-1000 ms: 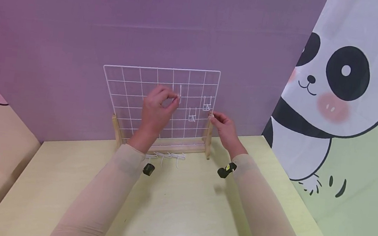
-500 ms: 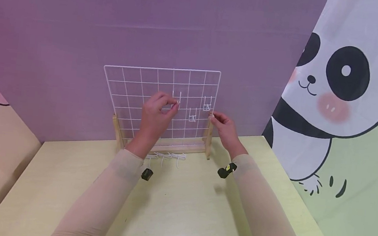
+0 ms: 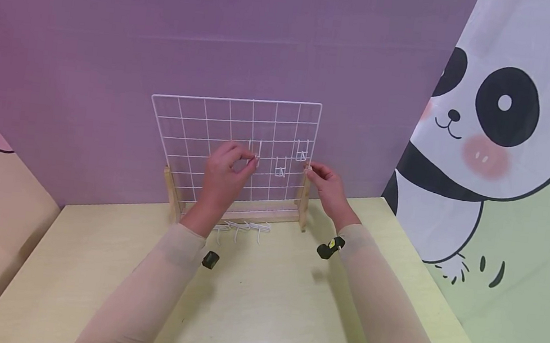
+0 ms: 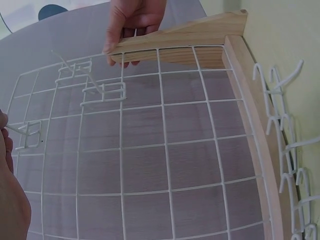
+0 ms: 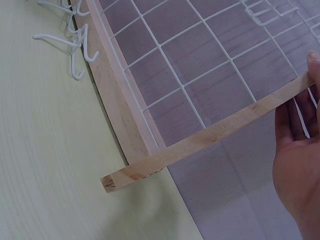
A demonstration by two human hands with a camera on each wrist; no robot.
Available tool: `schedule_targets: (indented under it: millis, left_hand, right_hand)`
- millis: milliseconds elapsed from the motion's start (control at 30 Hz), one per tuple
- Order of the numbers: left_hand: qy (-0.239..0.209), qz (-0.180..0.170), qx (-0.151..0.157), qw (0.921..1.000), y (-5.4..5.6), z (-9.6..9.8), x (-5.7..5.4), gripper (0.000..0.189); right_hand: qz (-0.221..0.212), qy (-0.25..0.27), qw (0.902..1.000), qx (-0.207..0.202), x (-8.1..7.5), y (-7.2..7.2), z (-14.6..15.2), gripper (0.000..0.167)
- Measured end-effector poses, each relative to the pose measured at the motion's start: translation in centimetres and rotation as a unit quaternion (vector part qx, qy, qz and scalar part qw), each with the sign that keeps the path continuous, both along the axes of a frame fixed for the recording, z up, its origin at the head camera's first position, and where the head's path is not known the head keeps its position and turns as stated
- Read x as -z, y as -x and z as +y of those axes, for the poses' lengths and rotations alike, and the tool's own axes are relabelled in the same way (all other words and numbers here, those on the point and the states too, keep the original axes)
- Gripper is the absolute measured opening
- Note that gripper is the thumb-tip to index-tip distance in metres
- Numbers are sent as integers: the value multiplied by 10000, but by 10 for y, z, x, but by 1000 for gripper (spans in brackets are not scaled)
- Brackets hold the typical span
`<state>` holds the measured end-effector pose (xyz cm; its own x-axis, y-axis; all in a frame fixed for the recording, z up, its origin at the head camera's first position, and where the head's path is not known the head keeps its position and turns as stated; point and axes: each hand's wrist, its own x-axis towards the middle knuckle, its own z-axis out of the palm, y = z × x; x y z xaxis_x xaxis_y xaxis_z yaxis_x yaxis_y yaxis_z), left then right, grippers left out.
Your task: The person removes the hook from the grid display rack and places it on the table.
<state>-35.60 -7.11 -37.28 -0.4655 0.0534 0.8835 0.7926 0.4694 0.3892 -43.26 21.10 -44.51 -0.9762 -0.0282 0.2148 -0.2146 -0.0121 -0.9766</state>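
A white wire grid panel (image 3: 202,97) stands upright in a wooden base (image 3: 260,215). At mid-height, right of its centre, my left hand (image 3: 224,174) pinches the prong of a white double-pronged wire hook (image 4: 33,135) lying against the grid wires. My right hand (image 3: 327,191) holds the top of the right wooden post (image 5: 220,129), thumb on one side and fingers behind. Two more hooks hang on the panel between the hands: a lower one (image 3: 280,171) and a higher one (image 3: 301,155) close to the right edge.
Several loose white hooks (image 3: 259,227) lie in a row along the front of the base. The stand is on a pale wooden table (image 3: 264,306), with a purple backdrop (image 3: 115,51) behind it. A panda picture (image 3: 500,163) covers the right wall.
My left hand has moved down along the grid, bringing the pinched hook lower. My right hand stays at the post, and the other hooks have not moved.
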Motion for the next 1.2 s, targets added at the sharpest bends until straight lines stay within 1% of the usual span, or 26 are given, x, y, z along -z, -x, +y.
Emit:
schedule_targets:
  millis: [233, 433, 700, 1000, 1200]
  left_hand:
    - [83, 45, 11, 10000, -2, -2, 8, 6]
    - [112, 23, -33, 9999, -2, -3, 14, 6]
    - [94, 57, -15, 9999, -3, -2, 21, 5]
    - [141, -141, 23, 9998, -6, -1, 30, 6]
    - [184, -143, 36, 9997, -5, -2, 37, 8]
  right_hand:
    - [59, 82, 9999, -26, 2, 0, 0, 35]
    - [160, 61, 9998, 86, 5, 4, 0, 36]
    - [158, 68, 9998, 76, 4, 4, -1, 37]
    - [90, 40, 9999, 27, 5, 6, 1, 37]
    - [78, -3, 10000, 26, 3, 4, 0, 37]
